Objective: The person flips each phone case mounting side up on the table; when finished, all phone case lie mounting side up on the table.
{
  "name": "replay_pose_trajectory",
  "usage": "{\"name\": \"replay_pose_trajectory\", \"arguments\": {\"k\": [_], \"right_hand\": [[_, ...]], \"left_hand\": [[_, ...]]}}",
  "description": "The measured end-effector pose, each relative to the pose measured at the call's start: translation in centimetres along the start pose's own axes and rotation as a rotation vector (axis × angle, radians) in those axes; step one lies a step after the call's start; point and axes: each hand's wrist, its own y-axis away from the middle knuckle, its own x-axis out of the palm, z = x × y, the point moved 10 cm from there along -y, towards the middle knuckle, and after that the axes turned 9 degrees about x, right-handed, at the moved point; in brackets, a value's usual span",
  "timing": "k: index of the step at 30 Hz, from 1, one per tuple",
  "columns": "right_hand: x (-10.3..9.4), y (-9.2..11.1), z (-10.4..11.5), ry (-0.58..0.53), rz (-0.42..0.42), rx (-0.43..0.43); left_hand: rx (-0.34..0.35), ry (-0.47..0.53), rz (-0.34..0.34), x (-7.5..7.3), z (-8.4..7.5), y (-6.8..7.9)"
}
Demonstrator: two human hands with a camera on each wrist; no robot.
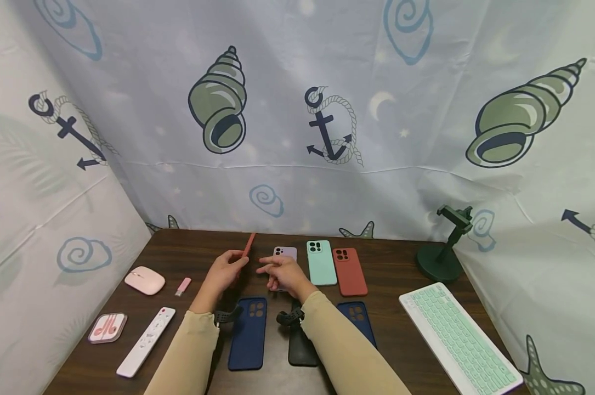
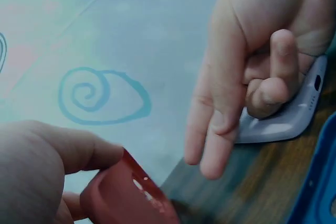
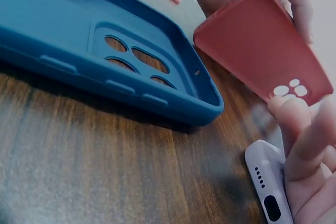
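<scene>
My left hand (image 1: 223,271) pinches a thin red phone case (image 1: 249,245) by its edge, thumb against fingers. The case stands tilted on edge above the table, its camera cutouts showing in the right wrist view. Just to its right is my right hand (image 1: 286,273), two fingers extended toward the case and the others loosely bent, nothing held. One of its fingertips overlaps the cutouts in the right wrist view. Beneath that hand lies a lavender phone case (image 1: 285,252), partly hidden. Between my forearms lies a dark blue phone case (image 1: 247,340), its hollow side up.
A mint case (image 1: 322,266) and another red case (image 1: 350,271) lie right of my hands. A black case (image 1: 302,351) and second blue case (image 1: 358,318) are partly under my right arm. Further out are a mouse (image 1: 145,280), remote (image 1: 146,342), keyboard (image 1: 462,340) and green stand (image 1: 440,262).
</scene>
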Motion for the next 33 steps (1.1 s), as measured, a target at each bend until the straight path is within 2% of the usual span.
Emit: {"name": "replay_pose_trajectory", "arguments": {"k": [10,16,18,25,30,33], "right_hand": [[0.0,-0.1,-0.2,0.014,-0.004,0.025],[0.0,0.0,-0.2,0.031,-0.017,0.026],[0.1,0.0,-0.1,0.039,-0.020,0.021],[0.3,0.2,0.0,0.049,-0.043,0.019],[0.0,0.2,-0.1,0.038,-0.067,0.028],[-0.1,0.4,0.1,0.015,-0.075,0.013]], "left_hand": [[-0.048,0.022,-0.100,-2.1,0.4,0.6],[-0.055,-0.008,-0.120,-2.4,1.3,0.5],[-0.063,-0.059,-0.110,-2.4,1.5,0.4],[-0.112,-0.356,-0.017,-1.6,2.1,0.5],[-0.095,-0.450,-0.040,-1.3,1.5,0.7],[-0.047,-0.474,-0.111,-1.5,0.6,0.9]]}}
